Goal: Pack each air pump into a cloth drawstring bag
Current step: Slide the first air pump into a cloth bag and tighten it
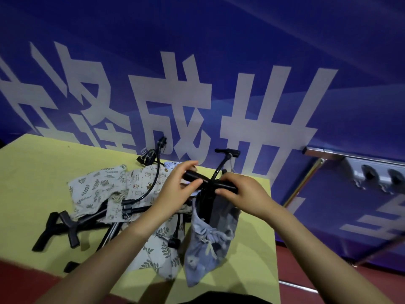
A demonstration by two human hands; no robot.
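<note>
Your left hand (pixel 175 185) and right hand (pixel 238 189) each pinch an end of the black T-handle air pump (pixel 210 183), its rigid barrel sunk upright in the limp grey-blue printed cloth drawstring bag (pixel 210 242) on the yellow table (pixel 32 172). Keep hold of the stiff handle; the springy black hose (pixel 219 167) sticking up may snag the mouth. Loose black pumps (pixel 65 224) and leaf-print cloth bags (pixel 96 185) crowd your left.

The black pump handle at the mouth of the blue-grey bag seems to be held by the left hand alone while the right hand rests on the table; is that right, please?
Not quite. In the head view both hands hold the black pump handle: the left hand grips its left end and the right hand pinches its right end, above the blue-grey bag. The right hand is not resting on the table.
</note>
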